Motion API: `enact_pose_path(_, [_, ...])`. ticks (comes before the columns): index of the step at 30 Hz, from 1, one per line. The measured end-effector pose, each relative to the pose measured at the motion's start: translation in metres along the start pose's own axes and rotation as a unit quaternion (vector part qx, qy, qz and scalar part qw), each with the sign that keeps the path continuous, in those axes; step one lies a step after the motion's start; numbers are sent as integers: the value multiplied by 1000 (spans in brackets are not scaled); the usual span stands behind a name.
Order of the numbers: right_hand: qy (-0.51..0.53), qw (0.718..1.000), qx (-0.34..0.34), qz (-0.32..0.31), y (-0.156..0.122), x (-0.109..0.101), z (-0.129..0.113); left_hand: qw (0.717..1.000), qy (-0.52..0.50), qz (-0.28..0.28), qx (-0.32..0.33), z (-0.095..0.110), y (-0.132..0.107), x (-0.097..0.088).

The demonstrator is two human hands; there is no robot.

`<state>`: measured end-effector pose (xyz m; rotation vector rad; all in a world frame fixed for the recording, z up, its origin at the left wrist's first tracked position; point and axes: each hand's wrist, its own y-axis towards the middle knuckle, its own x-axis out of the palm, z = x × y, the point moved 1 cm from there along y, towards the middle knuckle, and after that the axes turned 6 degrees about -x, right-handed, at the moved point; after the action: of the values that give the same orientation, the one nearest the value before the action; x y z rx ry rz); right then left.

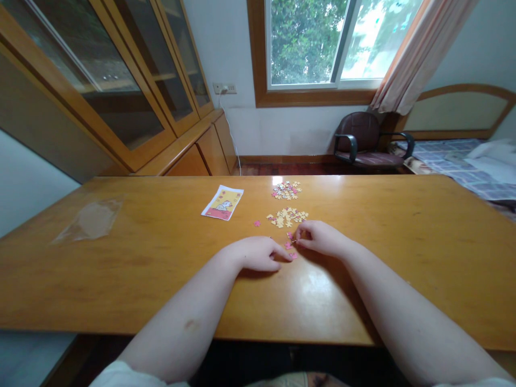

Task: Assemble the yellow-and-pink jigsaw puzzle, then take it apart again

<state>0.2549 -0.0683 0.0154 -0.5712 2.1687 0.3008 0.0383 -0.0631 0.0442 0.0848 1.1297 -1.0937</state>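
Both my hands rest on a wooden table (121,269) around a few small pink puzzle pieces (288,245). My left hand (258,253) lies knuckles up, fingers curled, its fingertips touching a pink piece (293,256). My right hand (320,238) pinches a small pink piece between thumb and fingers. Just beyond my hands lies a loose pile of yellow puzzle pieces (287,216), and farther back a second pile of mixed pieces (286,190). A single pink piece (257,223) lies apart to the left.
A small picture card (222,202) lies left of the piles. A clear plastic bag (91,219) lies at the table's far left. Behind the table are a glass-door cabinet (121,80), a dark armchair (363,142) under the window, and a bed (463,156) at right.
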Motion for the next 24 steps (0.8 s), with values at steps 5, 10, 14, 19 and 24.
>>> enact_pose_path(5, [91, 995, -30, 0, -1, 7, -10, 1000, -2, -6, -4, 1, 0, -1])
enact_pose_path(10, [87, 995, -32, -40, -2, 6, -10, 1000, 2, -2, -3, 2, 0, -1])
enact_pose_path(14, [51, 998, -4, -28, -4, -7, -6, 1000, 6, 1, -4, 0, 0, -2])
enact_pose_path(19, [74, 997, 12, -2, -3, -8, -5, 1000, -2, 8, 0, -1, -1, -3])
enact_pose_path(24, [46, 998, -44, -26, 5, 8, 1, 1000, 7, 8, -5, 0, -2, -3])
